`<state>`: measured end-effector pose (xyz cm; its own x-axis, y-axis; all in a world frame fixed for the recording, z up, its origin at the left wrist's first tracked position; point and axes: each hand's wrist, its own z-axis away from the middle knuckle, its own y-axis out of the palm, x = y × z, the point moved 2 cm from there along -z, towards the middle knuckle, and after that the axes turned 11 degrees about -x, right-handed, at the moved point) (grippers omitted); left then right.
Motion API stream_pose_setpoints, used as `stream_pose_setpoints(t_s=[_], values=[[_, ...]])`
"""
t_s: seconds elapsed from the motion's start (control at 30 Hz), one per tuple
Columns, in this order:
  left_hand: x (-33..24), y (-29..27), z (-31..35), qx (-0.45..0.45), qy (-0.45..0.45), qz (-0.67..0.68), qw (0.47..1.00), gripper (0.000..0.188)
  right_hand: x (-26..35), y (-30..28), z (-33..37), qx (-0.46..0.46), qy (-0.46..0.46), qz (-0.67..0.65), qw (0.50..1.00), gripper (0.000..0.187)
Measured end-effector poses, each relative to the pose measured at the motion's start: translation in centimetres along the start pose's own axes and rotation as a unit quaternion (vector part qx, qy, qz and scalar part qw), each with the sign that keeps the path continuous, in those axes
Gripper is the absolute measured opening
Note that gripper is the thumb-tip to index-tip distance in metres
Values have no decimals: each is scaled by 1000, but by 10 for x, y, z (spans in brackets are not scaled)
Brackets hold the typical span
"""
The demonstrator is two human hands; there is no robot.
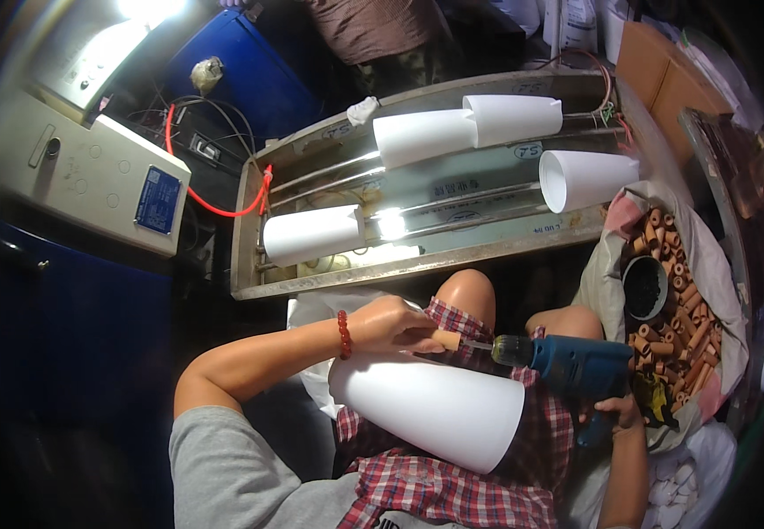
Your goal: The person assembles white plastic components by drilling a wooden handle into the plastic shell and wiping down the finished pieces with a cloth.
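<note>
Between the fingers of my left hand [391, 324] is a short tan tube [446, 339]. Its end meets the thin metal bit [477, 345] of a teal power drill [585, 363]; how far the bit enters the tube I cannot tell. My right hand [618, 413] is wrapped round the drill's handle, partly hidden below its body. A smooth white tapered cone [435, 407] lies on its side across my lap, under the left hand, with its wider end towards the right.
A metal trough [364, 286] with rods holds several white cones [311, 235]. To the right, an open cloth sack [607, 286] contains many tan tubes and a round dark container [645, 288]. A plastic bag [708, 454] of white pieces, a beige machine [91, 167] and another person [382, 31] are nearby.
</note>
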<state>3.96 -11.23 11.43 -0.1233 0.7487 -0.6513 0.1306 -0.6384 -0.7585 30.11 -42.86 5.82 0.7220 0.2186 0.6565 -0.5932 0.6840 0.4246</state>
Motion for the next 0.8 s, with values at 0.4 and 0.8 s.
stream_pose_setpoints(t_s=[0.4, 0.8], values=[[-10, -1, 13, -2, 8, 2, 1000, 35, 0, -1, 0, 44, -19, 0, 999, 66], [-29, -2, 47, -69, -51, -84, 993, 31, 19, -30, 29, 101, -79, 61, 990, 62]])
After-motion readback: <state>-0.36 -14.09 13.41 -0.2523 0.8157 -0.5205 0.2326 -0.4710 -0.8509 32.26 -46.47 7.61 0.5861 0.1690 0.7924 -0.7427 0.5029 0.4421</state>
